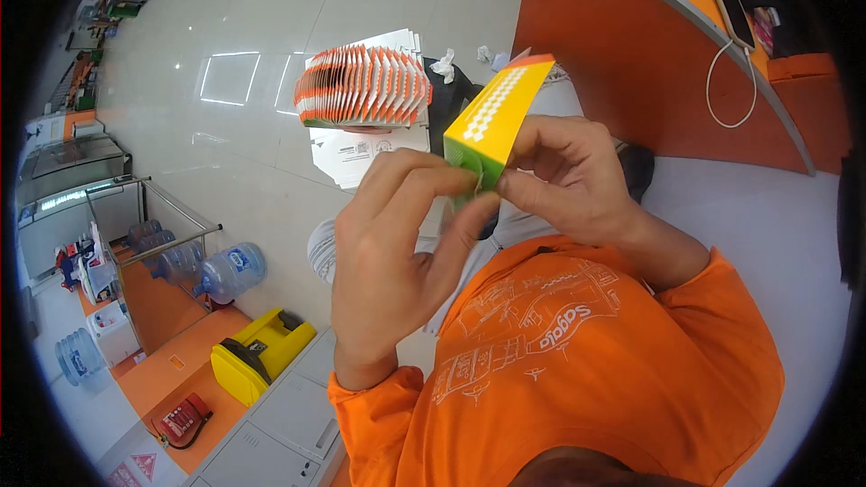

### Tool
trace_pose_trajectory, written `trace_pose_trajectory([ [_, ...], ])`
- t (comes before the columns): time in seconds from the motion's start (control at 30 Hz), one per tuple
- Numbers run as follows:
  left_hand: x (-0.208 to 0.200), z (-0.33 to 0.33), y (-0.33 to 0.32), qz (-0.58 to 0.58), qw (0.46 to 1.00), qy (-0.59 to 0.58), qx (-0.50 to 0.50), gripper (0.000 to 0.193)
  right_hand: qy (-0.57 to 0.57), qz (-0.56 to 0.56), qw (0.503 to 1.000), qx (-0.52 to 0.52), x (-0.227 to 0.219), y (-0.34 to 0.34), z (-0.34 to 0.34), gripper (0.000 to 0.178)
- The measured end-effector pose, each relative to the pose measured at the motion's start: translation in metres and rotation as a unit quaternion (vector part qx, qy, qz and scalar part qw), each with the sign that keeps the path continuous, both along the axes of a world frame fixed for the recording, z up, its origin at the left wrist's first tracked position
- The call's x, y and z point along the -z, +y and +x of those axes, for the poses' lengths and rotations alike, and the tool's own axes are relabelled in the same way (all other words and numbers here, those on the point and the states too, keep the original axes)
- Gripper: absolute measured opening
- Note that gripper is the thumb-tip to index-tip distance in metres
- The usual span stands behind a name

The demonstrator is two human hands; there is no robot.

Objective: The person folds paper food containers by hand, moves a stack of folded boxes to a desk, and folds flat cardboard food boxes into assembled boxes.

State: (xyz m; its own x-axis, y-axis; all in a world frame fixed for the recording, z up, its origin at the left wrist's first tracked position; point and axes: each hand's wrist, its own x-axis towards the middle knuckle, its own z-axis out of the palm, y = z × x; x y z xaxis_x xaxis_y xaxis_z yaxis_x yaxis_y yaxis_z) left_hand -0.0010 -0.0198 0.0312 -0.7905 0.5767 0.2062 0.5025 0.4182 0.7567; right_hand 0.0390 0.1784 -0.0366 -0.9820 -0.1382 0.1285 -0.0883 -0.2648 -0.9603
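A yellow and green folded card carton (516, 106) with a white pattern and an orange edge is held up in front of my chest. My right hand (577, 176) is closed on its lower right side, the thumb near the green end. My left hand (383, 243) pinches the lower green corner between thumb and fingertips; a small pale bit shows there, too small to make out. Beyond my hands, a fanned row of orange-and-white folded cards (365, 88) rests on flat white printed sheets (359, 155).
Crumpled white tissue (443, 66) lies beside the fanned row. To the right stands an orange desk (595, 45) with a hanging white cable (713, 95). Large water bottles (233, 272), a yellow bin (257, 356), grey lockers (262, 451) and a red fire extinguisher (185, 419) are at left.
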Motion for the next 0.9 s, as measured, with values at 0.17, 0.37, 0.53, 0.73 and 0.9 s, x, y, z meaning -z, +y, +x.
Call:
trace_pose_trajectory([
  [0.17, 0.036, 0.009, 0.009, 0.061, 0.968, 0.23, -0.08, 0.034, -0.016, -0.17, 0.981, 0.091, 0.003, -0.028, -0.001, 0.014],
  [0.37, 0.036, 0.011, 0.009, 0.055, 0.952, 0.281, -0.112, 0.033, -0.043, -0.175, 0.975, 0.127, -0.002, -0.044, -0.01, 0.015],
  [0.53, 0.037, 0.008, -0.007, 0.064, 0.952, 0.216, -0.206, 0.019, 0.068, 0.009, 0.987, 0.146, -0.001, -0.033, -0.004, 0.016],
  [0.73, 0.058, 0.011, -0.044, 0.209, 0.925, -0.008, -0.318, 0.007, 0.15, 0.227, 0.875, 0.402, 0.021, -0.013, -0.011, 0.02],
  [0.9, 0.063, 0.022, -0.034, 0.227, 0.9, 0.026, -0.372, 0.013, 0.134, 0.193, 0.945, 0.227, 0.03, -0.002, -0.004, 0.014],
])
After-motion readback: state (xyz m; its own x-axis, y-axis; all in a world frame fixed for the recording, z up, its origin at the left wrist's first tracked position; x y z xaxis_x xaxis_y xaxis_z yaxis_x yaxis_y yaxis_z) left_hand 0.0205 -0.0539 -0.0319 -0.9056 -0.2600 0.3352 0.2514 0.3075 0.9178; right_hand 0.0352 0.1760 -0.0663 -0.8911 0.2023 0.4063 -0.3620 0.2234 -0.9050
